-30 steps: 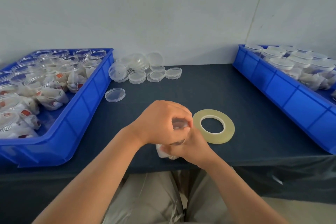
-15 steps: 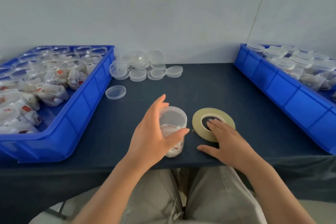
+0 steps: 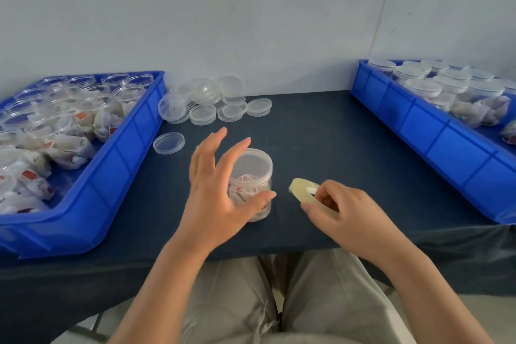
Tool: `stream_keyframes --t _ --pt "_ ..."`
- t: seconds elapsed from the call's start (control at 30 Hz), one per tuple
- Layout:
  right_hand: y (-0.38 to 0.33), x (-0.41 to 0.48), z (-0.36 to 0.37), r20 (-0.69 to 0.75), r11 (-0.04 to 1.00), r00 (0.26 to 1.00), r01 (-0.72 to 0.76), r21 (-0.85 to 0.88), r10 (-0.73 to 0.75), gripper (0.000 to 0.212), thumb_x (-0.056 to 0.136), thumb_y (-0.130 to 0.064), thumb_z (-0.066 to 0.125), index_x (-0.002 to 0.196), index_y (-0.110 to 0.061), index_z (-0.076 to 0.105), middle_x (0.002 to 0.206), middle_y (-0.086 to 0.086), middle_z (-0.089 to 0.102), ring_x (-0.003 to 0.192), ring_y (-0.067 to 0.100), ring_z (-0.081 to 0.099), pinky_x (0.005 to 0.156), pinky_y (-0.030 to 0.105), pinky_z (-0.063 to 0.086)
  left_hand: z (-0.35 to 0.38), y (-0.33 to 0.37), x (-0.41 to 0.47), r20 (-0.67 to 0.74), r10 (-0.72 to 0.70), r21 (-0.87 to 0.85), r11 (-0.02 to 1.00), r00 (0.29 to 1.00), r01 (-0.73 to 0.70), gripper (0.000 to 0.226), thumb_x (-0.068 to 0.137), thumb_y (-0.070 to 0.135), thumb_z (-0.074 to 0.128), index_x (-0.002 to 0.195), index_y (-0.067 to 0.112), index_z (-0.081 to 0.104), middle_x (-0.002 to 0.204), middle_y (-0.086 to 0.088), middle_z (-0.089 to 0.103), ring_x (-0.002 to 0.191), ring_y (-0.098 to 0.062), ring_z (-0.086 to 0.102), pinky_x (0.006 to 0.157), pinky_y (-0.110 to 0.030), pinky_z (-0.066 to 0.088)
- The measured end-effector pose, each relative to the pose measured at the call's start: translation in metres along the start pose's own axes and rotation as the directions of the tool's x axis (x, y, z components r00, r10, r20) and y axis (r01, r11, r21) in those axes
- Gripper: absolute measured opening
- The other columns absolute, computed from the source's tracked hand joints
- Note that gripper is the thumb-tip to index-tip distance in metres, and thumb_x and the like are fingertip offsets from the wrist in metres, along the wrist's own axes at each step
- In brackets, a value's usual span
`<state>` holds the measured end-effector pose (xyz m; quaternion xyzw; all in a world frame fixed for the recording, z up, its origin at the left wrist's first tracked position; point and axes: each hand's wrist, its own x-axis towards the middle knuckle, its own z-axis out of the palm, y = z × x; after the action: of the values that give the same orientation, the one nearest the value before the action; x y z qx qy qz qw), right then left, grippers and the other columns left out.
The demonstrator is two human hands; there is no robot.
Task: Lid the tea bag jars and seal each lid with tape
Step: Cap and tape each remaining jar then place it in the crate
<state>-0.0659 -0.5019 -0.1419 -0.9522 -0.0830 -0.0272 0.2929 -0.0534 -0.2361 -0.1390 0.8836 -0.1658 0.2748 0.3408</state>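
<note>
A clear lidded jar of tea bags point(image 3: 255, 173) stands upright on the dark table, near its front edge. My left hand point(image 3: 215, 193) hovers around the jar's left side with fingers spread and straight; its thumb lies in front of the jar's lower part. Just right of the jar, my right hand point(image 3: 339, 211) grips the yellowish tape roll point(image 3: 303, 187), tilted up off the table, fingers curled through its hole.
A blue bin point(image 3: 117, 176) on the left holds several open jars of tea bags. A blue bin point(image 3: 435, 131) on the right holds several lidded jars. Loose clear lids point(image 3: 215, 106) lie at the table's back, one lid point(image 3: 169, 143) nearer the left bin.
Both hands left the jar's lid. My left hand opened beside the jar. My right hand moved to the tape roll, took hold of it and tilted it up off the table.
</note>
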Motion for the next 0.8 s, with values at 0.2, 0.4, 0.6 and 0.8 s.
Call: stream_keyframes --t 0.2,0.4,0.6,0.8 --pt "-0.035 -0.025 -0.017 -0.155 0.954 0.97 0.219 0.207 -0.189 0.037 0.085 -0.065 0.057 0.087 -0.028 0.053 0.074 -0.005 0.057 0.06 0.016 0.049 0.054 0.026 0.04 0.01 0.05 -0.027 -0.108 0.009 -0.054 0.998 0.994 -0.015 0.042 0.096 0.056 0.066 0.122 0.024 0.078 0.138 0.013 0.063 0.141 -0.011 0.048 0.116 -0.035 0.042" --pt "-0.05 -0.034 -0.02 -0.209 0.938 0.941 0.303 0.166 -0.266 0.036 0.087 -0.058 0.06 0.085 -0.023 0.05 0.07 -0.003 0.051 0.062 0.023 0.046 0.052 0.026 0.034 -0.001 0.069 -0.023 -0.1 -0.168 -0.358 0.926 0.981 0.122 0.023 0.089 0.055 0.073 0.109 0.044 0.073 0.12 0.024 0.072 0.122 -0.004 0.065 0.097 -0.014 0.048" --pt "-0.05 -0.035 -0.015 -0.194 0.941 0.939 0.312 0.134 -0.284 0.034 0.085 -0.058 0.06 0.085 -0.026 0.05 0.075 -0.007 0.053 0.063 0.017 0.047 0.055 0.02 0.035 0.0 0.069 -0.022 -0.198 -0.151 -0.335 0.939 0.968 0.078 0.01 0.097 0.031 0.075 0.101 0.024 0.08 0.11 0.018 0.076 0.112 -0.006 0.071 0.092 -0.012 0.048" --pt "-0.049 -0.033 -0.005 -0.163 0.917 0.966 0.244 0.316 -0.201 0.036 0.087 -0.066 0.057 0.096 -0.031 0.052 0.076 -0.001 0.058 0.062 0.02 0.051 0.054 0.028 0.04 0.0 0.076 -0.027 -0.184 -0.078 -0.203 0.978 0.98 0.04 0.021 0.107 0.038 0.052 0.112 0.028 0.069 0.106 0.02 0.077 0.09 0.0 0.071 0.07 -0.02 0.054"
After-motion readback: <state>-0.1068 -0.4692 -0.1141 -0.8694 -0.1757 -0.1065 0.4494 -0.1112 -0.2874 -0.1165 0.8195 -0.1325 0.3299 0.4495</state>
